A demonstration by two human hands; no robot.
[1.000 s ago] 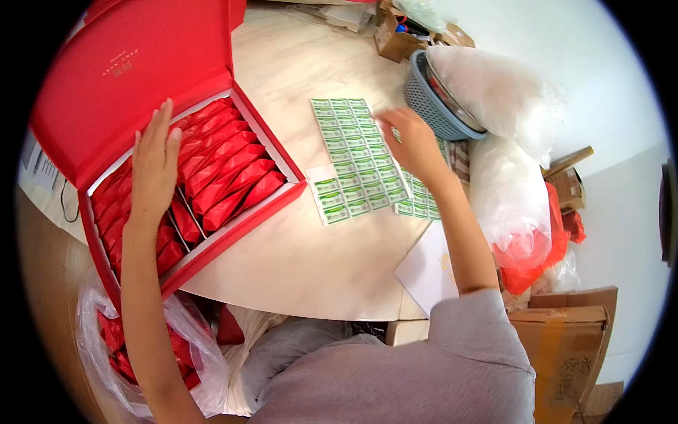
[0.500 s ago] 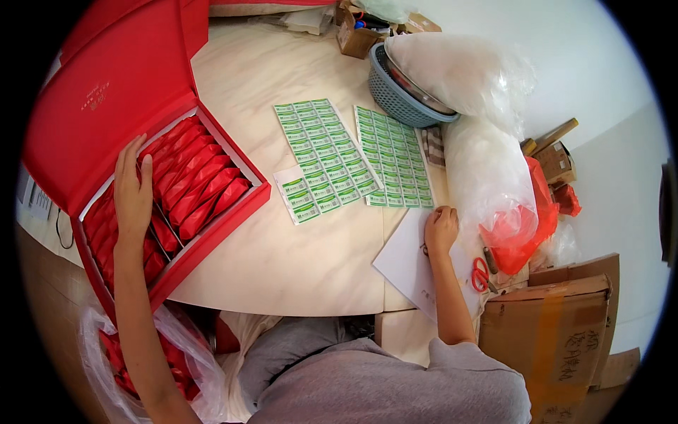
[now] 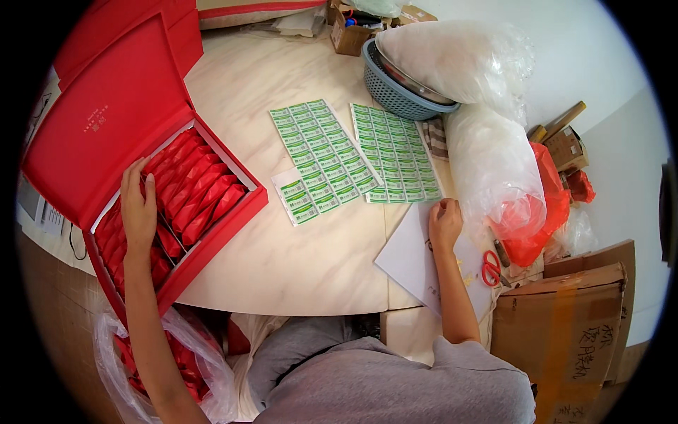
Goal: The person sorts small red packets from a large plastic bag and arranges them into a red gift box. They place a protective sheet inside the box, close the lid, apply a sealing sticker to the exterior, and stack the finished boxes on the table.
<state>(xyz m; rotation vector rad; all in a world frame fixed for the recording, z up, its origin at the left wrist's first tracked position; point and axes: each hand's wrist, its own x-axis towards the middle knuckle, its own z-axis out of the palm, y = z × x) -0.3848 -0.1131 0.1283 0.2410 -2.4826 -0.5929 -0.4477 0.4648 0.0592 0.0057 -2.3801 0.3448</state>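
Note:
On the left stands a red box (image 3: 220, 230) with its lid raised. Rows of shiny red packets (image 3: 192, 185) fill it, split by a thin divider. My left hand (image 3: 139, 208) rests over the packets, fingers stretched out and holding nothing visible. Two sheets of green-and-white labels lie mid-table: a left sheet (image 3: 321, 159) with a bare patch at its lower left corner, and a right sheet (image 3: 399, 155). My right hand (image 3: 445, 225) is closed, fingers curled by the right sheet's near corner above white paper (image 3: 406, 261). What its fingertips hold, if anything, is hidden.
Red-handled scissors (image 3: 490, 268) lie right of the paper. Behind them are clear plastic rolls (image 3: 491, 162) and a grey-blue basket (image 3: 395, 95). A cardboard box (image 3: 558, 325) stands at the right. Below the red box, a clear bag (image 3: 116, 353) holds more red packets.
The whole picture has shifted slightly. My left hand stays over the packets. My right hand remains curled by the right label sheet's corner, its fingers slightly nearer the sheet.

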